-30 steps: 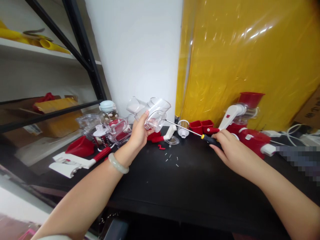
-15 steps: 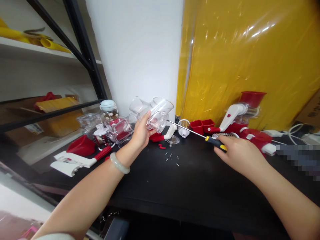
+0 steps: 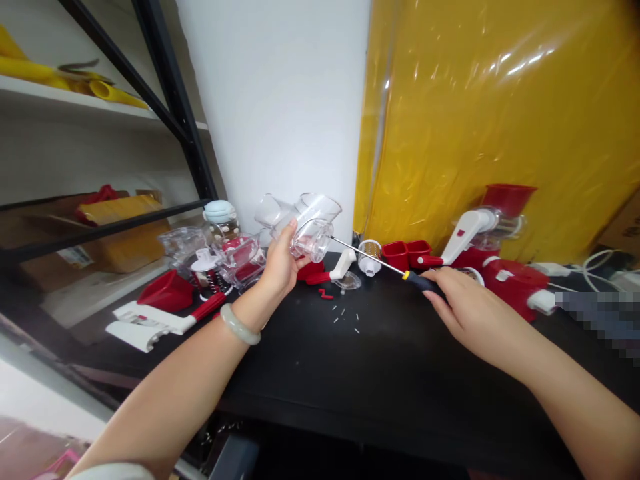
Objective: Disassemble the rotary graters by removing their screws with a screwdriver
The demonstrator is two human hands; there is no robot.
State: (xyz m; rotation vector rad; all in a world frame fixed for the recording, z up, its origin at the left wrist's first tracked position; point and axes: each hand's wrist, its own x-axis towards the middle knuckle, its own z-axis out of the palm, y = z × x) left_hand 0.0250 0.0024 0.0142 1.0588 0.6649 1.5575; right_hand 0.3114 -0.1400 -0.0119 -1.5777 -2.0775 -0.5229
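Observation:
My left hand point(image 3: 279, 265) is closed around a clear plastic housing point(image 3: 310, 227), held up above the black table point(image 3: 350, 373) with its round opening turned to the right. My right hand point(image 3: 463, 308) grips the black and yellow handle of a screwdriver point(image 3: 380, 263). The long metal shaft runs left and its tip reaches the opening of the clear housing. A pale bangle sits on my left wrist.
Small white screws point(image 3: 345, 319) lie on the table between my hands. Red and white grater parts point(image 3: 165, 307) and clear housings point(image 3: 235, 257) are piled at the left. An assembled red and white grinder point(image 3: 487, 243) stands at the right, before yellow plastic sheeting point(image 3: 500, 113). Black shelving point(image 3: 170, 100) rises at left.
My right hand turned on the screwdriver handle, so the yellow part showed half a second ago and is covered now. The clear housing stays in my left hand with small shifts.

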